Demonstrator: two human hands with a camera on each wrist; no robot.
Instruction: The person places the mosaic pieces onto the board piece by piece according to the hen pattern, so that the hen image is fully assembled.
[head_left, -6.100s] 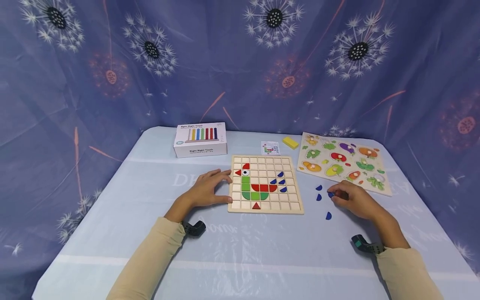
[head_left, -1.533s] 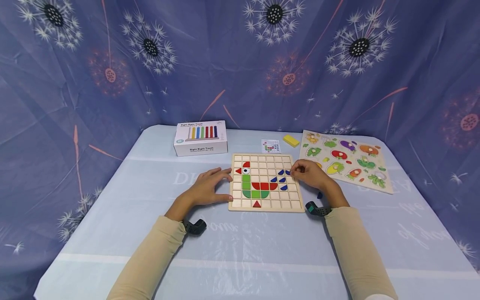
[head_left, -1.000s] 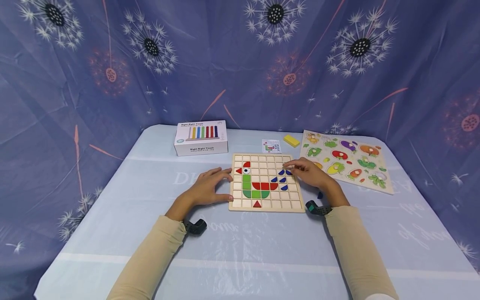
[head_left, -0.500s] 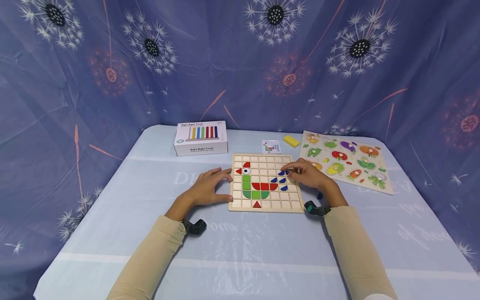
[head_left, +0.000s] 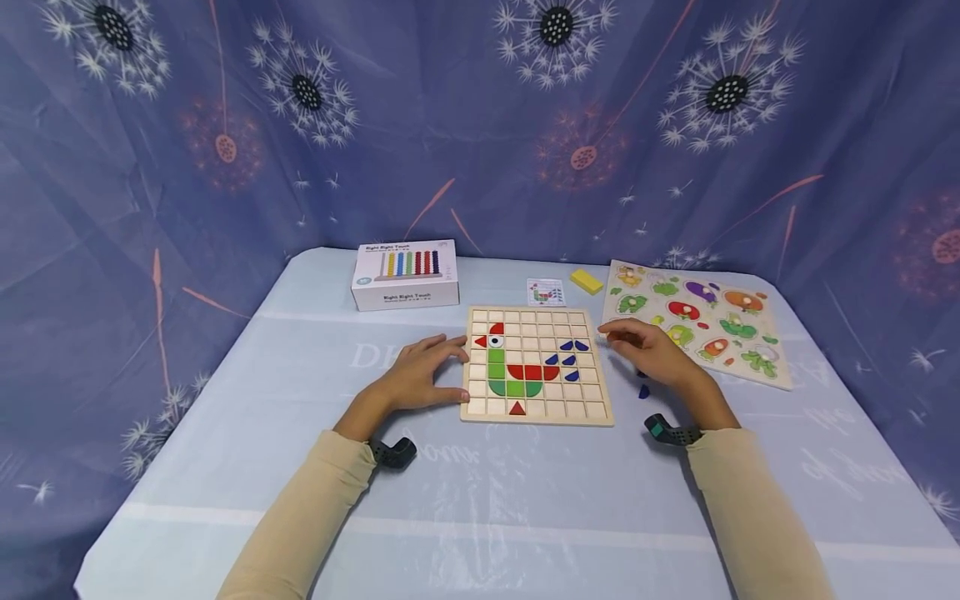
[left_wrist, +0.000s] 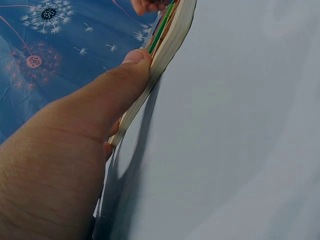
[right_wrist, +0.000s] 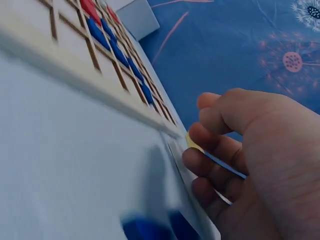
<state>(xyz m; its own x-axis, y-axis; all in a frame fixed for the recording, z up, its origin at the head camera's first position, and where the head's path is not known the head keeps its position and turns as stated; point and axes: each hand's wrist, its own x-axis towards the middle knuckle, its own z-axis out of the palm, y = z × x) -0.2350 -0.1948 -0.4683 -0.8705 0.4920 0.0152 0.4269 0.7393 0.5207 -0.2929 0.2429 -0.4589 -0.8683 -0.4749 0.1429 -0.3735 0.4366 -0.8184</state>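
A wooden grid board (head_left: 555,412) bears red, green and blue flat pieces set out like a bird. Along its left edge rests my left hand (head_left: 420,375), the straight thumb low and the fingers higher up; the left wrist view shows the thumb (left_wrist: 112,85) touching the rim. Several blue half-round pieces (head_left: 572,377) lie on the board's right side. Just off the right edge hovers my right hand (head_left: 656,354), fingers loosely bent with nothing between them. Below it a loose blue half-round piece (head_left: 643,391) lies on the table, with another partly hidden by the hand.
Behind the board lie a small picture card (head_left: 545,292) showing a similar bird and a yellow block (head_left: 587,282). A white box (head_left: 406,277) stands at the back left. A vegetable knob puzzle (head_left: 765,333) lies behind the right hand.
My right hand brought a blue half-round piece from the table to the board's upper right, let go of it, adjusted pieces there, then drew back rightward. The left hand stayed put.
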